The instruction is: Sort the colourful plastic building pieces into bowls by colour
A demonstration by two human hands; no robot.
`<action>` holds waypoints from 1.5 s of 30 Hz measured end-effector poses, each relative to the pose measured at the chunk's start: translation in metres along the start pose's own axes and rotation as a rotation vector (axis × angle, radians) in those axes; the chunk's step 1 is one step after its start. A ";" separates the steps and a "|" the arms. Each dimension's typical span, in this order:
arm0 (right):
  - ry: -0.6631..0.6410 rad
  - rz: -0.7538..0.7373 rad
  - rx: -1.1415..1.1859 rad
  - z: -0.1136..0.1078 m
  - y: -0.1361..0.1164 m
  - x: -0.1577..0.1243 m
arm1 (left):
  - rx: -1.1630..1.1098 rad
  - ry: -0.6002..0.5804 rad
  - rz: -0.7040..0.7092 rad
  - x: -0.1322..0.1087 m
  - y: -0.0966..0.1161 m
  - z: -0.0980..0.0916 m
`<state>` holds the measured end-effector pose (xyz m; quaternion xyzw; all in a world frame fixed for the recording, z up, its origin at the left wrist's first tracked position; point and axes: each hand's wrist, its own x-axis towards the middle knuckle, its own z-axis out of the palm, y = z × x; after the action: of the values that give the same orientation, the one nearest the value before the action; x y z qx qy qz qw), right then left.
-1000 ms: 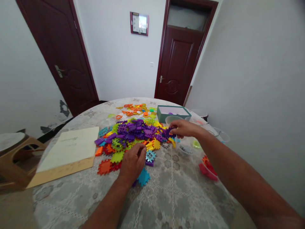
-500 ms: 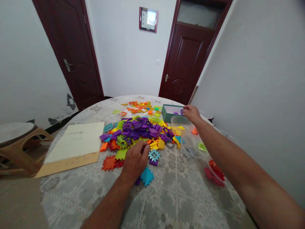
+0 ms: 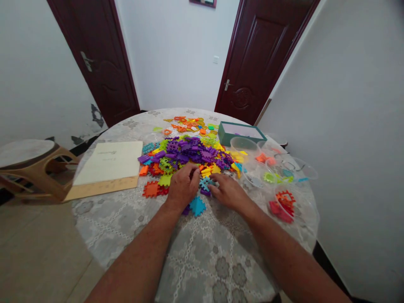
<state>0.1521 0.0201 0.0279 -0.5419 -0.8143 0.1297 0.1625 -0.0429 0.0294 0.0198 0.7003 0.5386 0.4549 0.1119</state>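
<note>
My left hand (image 3: pixel 184 186) rests at the near edge of a heap of plastic building pieces, fingers curled together; what they hold, if anything, is hidden. Close on its right, my right hand (image 3: pixel 229 191) has thumb and fingers apart at a light-blue lattice piece (image 3: pixel 205 183). Under that lies a purple piece (image 3: pixel 205 192). A solid blue toothed piece (image 3: pixel 198 206) is nearer to me, below both hands. Purple pieces (image 3: pixel 189 149) top the heap, with lime, yellow and orange ones around. An orange toothed square (image 3: pixel 151 189) lies left of my left hand.
A green box (image 3: pixel 227 135) with purple pieces inside stands at the back right. Clear plastic tubs (image 3: pixel 244 146) hold sorted colours along the right, including a tub with red pieces (image 3: pixel 285 204). Paper sheets (image 3: pixel 109 162) lie left. A stool (image 3: pixel 38 164) stands beyond the table's left edge.
My right hand has come back from the green box, where it held a purple piece, to the light-blue lattice piece, without the purple piece visible. My left hand stays by the heap. The view tilted down.
</note>
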 end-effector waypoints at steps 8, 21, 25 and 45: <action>0.206 0.045 0.070 0.038 0.004 -0.005 | 0.015 0.006 -0.010 0.001 -0.002 0.000; 0.234 -0.202 0.350 0.024 -0.004 -0.019 | -0.350 -0.275 -0.194 0.007 -0.001 -0.009; 0.082 -0.262 0.181 0.020 -0.013 -0.026 | -0.479 0.028 -0.416 0.012 -0.010 -0.011; 0.092 0.191 0.975 0.025 0.010 -0.005 | -0.834 -0.302 -0.529 0.005 0.001 0.002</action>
<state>0.1523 0.0182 0.0007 -0.4800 -0.5977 0.4855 0.4203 -0.0407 0.0341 0.0220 0.4939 0.4480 0.4808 0.5693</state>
